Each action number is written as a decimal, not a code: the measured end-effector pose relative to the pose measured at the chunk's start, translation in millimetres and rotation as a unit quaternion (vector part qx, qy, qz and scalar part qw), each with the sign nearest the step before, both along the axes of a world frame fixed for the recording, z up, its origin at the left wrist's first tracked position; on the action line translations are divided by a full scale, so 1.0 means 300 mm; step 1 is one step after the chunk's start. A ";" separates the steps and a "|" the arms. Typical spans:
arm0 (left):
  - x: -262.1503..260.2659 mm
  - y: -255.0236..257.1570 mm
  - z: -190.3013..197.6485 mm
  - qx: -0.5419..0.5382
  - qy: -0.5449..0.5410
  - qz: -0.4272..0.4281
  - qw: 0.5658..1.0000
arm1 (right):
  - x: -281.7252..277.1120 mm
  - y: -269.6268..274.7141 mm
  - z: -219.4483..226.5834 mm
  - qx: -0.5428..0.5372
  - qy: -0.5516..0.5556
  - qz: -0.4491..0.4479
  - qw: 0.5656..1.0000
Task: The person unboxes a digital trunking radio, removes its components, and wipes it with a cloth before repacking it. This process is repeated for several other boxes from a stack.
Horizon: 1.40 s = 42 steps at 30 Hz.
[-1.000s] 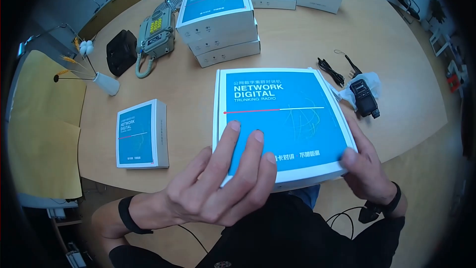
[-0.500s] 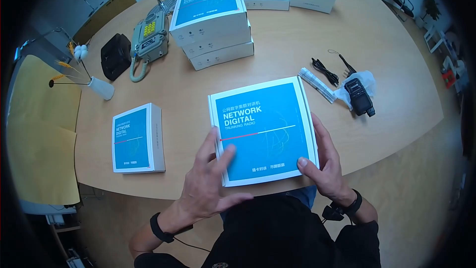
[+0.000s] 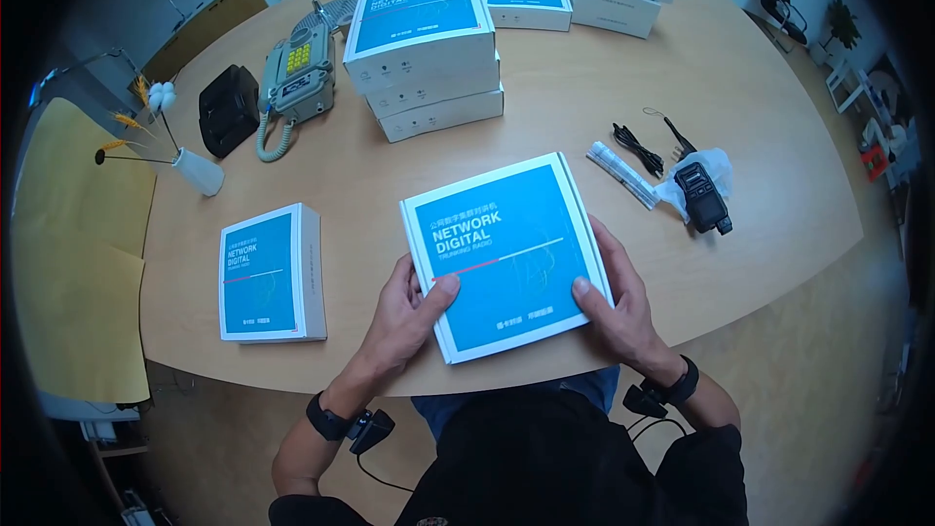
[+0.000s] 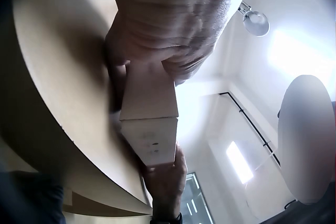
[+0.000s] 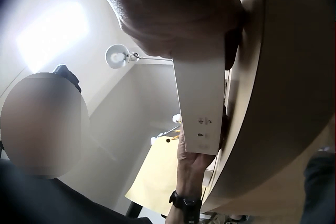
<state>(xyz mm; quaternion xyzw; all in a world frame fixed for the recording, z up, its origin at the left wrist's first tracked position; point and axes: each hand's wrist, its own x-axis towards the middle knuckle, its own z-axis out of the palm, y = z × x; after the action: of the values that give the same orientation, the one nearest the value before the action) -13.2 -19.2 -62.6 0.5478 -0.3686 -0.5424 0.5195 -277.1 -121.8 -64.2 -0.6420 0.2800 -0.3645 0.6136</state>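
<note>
A blue-topped white box [image 3: 506, 258] printed "NETWORK DIGITAL" is held near the table's front edge, slightly turned. My left hand [image 3: 397, 319] grips its left side, thumb on the lid and fingers beneath the edge. On the opposite side my right hand [image 3: 628, 307] holds it the same way, thumb on the lower right of the lid. In the left wrist view the box's white side [image 4: 152, 95] runs between the two hands. The right wrist view shows another white side [image 5: 199, 98] with small printed icons.
A similar box [image 3: 261, 273] stands at the left. Stacked boxes [image 3: 424, 58], a telephone [image 3: 300, 73], a black case [image 3: 229, 110] and a vase [image 3: 200, 171] are farther back. At the right lie a radio [image 3: 701, 197], a rolled sheet [image 3: 623, 175] and a black cable [image 3: 638, 149].
The held box has moved left and lower from over the table's middle, and tilted slightly. My left hand, earlier spread over the lid, has shifted to grip the box's left side.
</note>
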 end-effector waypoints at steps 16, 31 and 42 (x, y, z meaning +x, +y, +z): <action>-0.004 -0.062 0.022 0.037 -0.070 0.005 0.997 | 0.023 -0.043 -0.006 -0.033 0.055 -0.037 0.997; 0.001 -0.094 0.016 0.043 -0.134 0.004 0.990 | 0.016 -0.069 -0.039 -0.112 0.110 -0.085 0.984; -0.010 -0.095 0.027 0.036 -0.201 0.009 0.979 | 0.017 -0.071 -0.048 -0.074 0.061 -0.089 0.991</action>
<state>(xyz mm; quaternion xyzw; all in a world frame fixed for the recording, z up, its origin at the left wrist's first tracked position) -16.1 -47.6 -54.6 0.6677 -0.4407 -0.4292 0.4192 -272.1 -143.3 -78.7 -0.6792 0.3450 -0.3979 0.5112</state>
